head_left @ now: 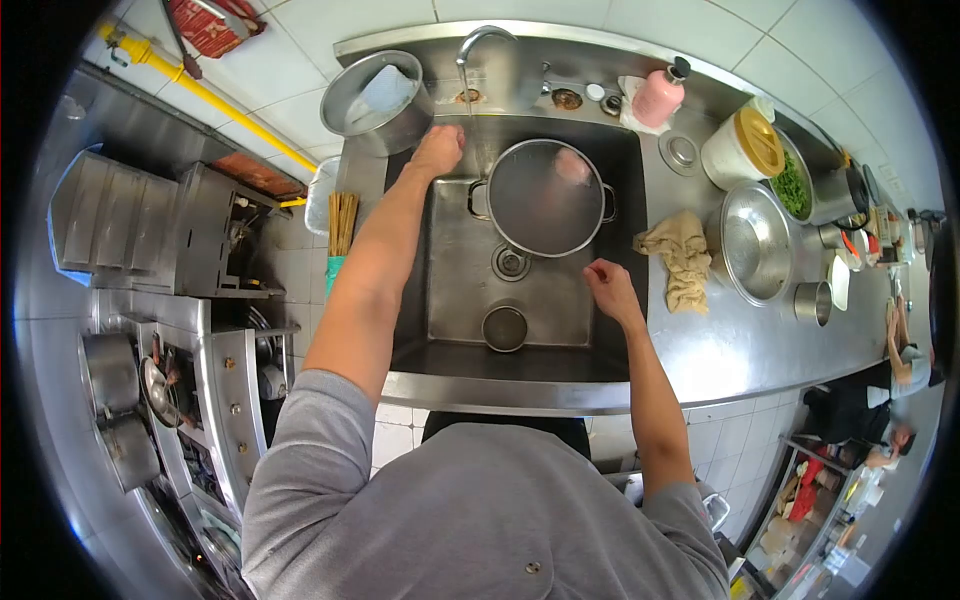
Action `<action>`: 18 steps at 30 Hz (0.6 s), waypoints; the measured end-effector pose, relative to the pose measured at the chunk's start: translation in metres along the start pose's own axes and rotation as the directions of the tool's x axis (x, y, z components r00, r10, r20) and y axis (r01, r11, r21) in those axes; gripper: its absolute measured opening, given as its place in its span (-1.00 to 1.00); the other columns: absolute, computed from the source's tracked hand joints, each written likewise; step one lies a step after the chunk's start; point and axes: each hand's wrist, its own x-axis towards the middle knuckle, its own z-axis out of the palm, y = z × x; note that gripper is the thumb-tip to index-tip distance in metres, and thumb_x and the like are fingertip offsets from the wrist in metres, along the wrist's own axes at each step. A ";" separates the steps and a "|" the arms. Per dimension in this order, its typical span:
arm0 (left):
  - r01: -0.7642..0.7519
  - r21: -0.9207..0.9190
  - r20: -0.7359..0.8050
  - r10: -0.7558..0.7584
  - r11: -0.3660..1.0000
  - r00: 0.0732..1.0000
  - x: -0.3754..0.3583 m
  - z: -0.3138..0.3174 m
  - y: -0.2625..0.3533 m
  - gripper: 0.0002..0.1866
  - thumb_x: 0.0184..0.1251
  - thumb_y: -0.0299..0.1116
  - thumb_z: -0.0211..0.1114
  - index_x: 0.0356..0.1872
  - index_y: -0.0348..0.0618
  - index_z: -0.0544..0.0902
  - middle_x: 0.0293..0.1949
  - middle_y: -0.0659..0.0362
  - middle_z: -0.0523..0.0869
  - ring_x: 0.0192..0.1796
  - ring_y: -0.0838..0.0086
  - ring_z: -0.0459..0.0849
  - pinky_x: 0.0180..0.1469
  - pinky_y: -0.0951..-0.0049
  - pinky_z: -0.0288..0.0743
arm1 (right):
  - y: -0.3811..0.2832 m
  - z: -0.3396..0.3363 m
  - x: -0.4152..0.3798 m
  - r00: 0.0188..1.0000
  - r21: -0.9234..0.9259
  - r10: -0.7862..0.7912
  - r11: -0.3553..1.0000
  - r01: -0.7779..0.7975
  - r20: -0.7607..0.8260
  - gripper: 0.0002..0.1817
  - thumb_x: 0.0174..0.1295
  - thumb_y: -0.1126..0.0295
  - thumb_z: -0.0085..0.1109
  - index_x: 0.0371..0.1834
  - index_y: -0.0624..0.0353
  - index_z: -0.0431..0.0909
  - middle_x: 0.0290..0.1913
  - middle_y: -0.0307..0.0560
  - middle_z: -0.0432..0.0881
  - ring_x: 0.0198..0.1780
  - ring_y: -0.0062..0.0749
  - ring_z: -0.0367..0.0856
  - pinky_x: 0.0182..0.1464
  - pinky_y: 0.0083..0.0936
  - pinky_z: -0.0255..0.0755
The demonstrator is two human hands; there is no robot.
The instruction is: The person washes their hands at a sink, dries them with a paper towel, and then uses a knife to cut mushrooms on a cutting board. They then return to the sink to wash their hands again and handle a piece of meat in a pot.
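A two-handled metal pot stands in the steel sink, filled with cloudy liquid. A pinkish lump shows near its far right rim. My left hand is closed in a fist at the sink's back left, close to the thin water stream from the faucet and left of the pot. My right hand hovers over the sink's right side, just below the pot's rim, its fingers curled with nothing visible in them. Nearer me, a small round metal cup sits beyond the drain.
Left of the faucet stands a large metal pot holding something pale. On the right counter are a crumpled cloth, a colander, a pink pump bottle and a yellow-lidded tub. Another person is at far right.
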 end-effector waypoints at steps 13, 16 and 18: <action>-0.077 -0.006 0.012 0.077 0.997 0.997 0.023 0.003 0.005 -0.82 0.11 -0.57 0.17 -0.24 -0.29 0.62 -0.22 -0.17 0.72 -0.04 -0.04 0.69 0.01 0.11 0.53 | 0.014 0.000 -0.003 0.998 0.038 0.035 0.999 -0.033 -0.047 -0.77 0.32 0.36 0.21 -0.23 0.37 0.62 -0.44 0.18 0.64 -0.44 -0.19 0.61 -0.28 -0.33 0.46; -0.079 -0.012 0.013 0.079 0.997 0.997 0.022 -0.001 0.008 -0.81 0.10 -0.58 0.16 -0.23 -0.28 0.62 -0.21 -0.17 0.72 -0.03 -0.04 0.70 0.02 0.12 0.53 | 0.009 0.000 -0.004 0.998 0.047 0.037 0.998 -0.035 -0.048 -0.78 0.32 0.36 0.21 -0.22 0.36 0.62 -0.44 0.20 0.64 -0.44 -0.17 0.60 -0.29 -0.32 0.45; -0.087 0.000 0.005 0.087 0.996 0.996 0.022 0.000 0.008 -0.81 0.10 -0.58 0.16 -0.24 -0.28 0.62 -0.22 -0.17 0.71 -0.04 -0.05 0.69 0.01 0.11 0.52 | 0.008 0.000 -0.003 0.998 0.053 0.049 0.997 -0.046 -0.043 -0.78 0.32 0.36 0.21 -0.22 0.36 0.62 -0.43 0.21 0.64 -0.44 -0.15 0.60 -0.29 -0.32 0.45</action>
